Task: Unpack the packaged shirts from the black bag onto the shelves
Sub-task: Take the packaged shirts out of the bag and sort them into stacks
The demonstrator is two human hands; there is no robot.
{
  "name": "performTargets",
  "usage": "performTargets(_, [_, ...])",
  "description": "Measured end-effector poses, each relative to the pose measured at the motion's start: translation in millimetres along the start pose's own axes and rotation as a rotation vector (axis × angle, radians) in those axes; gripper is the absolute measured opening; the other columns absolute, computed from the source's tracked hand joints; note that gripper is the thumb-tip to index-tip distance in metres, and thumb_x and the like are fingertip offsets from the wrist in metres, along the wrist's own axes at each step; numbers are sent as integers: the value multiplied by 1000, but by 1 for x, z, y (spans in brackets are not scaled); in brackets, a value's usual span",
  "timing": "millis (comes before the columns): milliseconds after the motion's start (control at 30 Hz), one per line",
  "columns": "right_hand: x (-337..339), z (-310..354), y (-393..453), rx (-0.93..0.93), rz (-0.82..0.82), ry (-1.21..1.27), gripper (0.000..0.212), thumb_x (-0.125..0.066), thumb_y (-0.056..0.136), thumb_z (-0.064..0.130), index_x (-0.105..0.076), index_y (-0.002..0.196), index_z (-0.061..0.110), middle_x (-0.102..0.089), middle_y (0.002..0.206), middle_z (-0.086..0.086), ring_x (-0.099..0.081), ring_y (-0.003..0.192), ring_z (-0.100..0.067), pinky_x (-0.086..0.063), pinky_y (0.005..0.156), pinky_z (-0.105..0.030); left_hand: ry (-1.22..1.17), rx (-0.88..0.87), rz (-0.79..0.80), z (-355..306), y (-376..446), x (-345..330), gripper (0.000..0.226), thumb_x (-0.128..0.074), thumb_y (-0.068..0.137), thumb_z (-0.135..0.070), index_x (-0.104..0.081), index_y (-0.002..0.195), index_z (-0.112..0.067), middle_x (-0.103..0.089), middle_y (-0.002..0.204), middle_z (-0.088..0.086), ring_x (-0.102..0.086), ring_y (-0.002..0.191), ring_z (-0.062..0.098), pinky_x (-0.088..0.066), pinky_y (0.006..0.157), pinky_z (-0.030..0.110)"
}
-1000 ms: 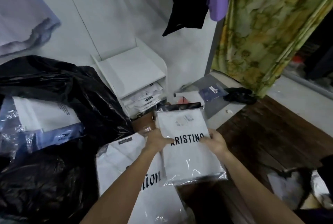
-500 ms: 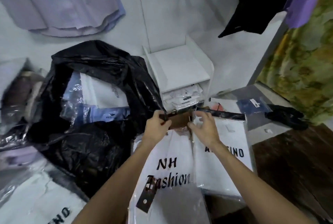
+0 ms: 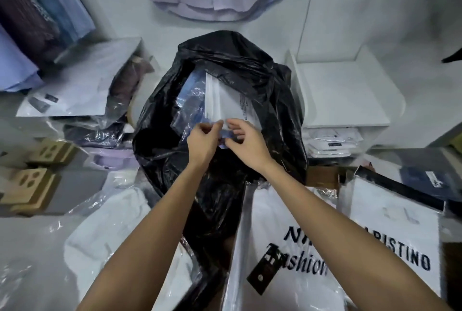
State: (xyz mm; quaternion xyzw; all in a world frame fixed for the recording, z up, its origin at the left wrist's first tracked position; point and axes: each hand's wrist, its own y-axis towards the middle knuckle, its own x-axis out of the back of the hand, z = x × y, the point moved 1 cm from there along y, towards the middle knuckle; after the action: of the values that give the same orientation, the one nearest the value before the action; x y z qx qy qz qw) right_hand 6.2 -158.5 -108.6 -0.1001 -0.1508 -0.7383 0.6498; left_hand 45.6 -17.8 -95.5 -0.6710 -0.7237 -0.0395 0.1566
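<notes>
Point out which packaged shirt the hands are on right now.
The white packaged shirt standing in the black bag, with both the left hand and right hand at its lower edge. The ARISTINO pack lies untouched outside.

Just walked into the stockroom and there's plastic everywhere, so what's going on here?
A person is unpacking a crumpled black plastic bag. Both hands, left and right, are pinching the lower edge of a clear-wrapped white and blue shirt pack still inside it. The white shelf unit already holds folded packs.
</notes>
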Motion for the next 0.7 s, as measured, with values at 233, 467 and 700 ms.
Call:
performTargets(233, [9,-12,10,-13,-118,-245,66,-82,80,27,-55,141,30,-43,139,4,-41,132,-18,-37,113,-30,-17,-42,101,-8,-3,-2,20,-69,84,-20,-76,66,-17,-76,69,10,-77,73,30,-64,78,49])
performTargets(467, [8,-10,11,42,-12,-223,68,-81,86,20,-52,148,22,-46,149,2,-45,135,-17,-37,116,-35,-114,-116,-4,-43,-26,37,24,-71,84,-17,-72,60,-12,-76,67,9,-70,64,20,-60,67,36])
performTargets(700, [7,58,7,136,-135,42,30,-62,102,18,-68,131,11,-71,124,5,-64,113,-1,-50,98,-24,-374,-358,-83,-81,-41,83,15,-61,102,-24,-70,105,-12,-71,99,6,-64,87,15,-54,80,29])
